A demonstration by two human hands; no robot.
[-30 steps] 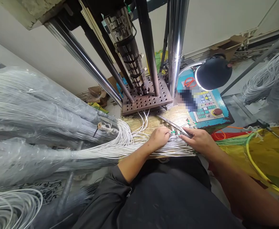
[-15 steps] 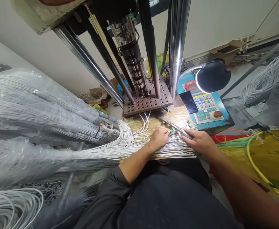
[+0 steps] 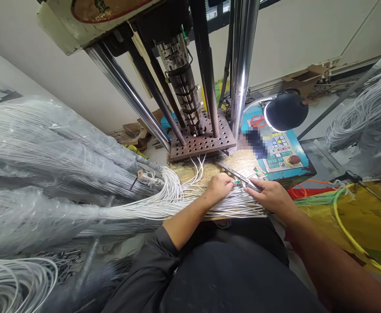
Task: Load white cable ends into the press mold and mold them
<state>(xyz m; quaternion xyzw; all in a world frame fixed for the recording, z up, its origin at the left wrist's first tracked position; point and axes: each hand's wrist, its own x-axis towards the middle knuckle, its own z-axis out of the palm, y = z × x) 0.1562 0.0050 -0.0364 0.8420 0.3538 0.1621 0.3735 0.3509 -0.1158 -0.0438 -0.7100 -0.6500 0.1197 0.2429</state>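
Note:
My left hand (image 3: pixel 219 187) is closed in a pinch over the bench, at the end of a white cable with a small green tip (image 3: pixel 237 182). In my right hand (image 3: pixel 270 193) is a long, slim metal tool (image 3: pixel 234 172) that looks like tweezers, pointing up and left, away from me. Its shaft passes close by the left fingertips; whether it touches the green tip I cannot tell. Many white cables (image 3: pixel 157 204) run from the left under both hands, their far ends fanned out on the bench mat (image 3: pixel 216 167).
Behind the hands stands a machine with a perforated metal plate (image 3: pixel 203 145) and steel columns (image 3: pixel 241 74). A lamp (image 3: pixel 286 112) hangs over a control panel (image 3: pixel 279 152) to the right. Plastic-wrapped cable bundles (image 3: pixel 63 152) fill the left side; a yellow sack (image 3: pixel 366 221) is at right.
The view has shifted slightly. My right hand has moved a little to the left with the metal tool, nearer the left fingertips. My left hand keeps its pinch in nearly the same place.

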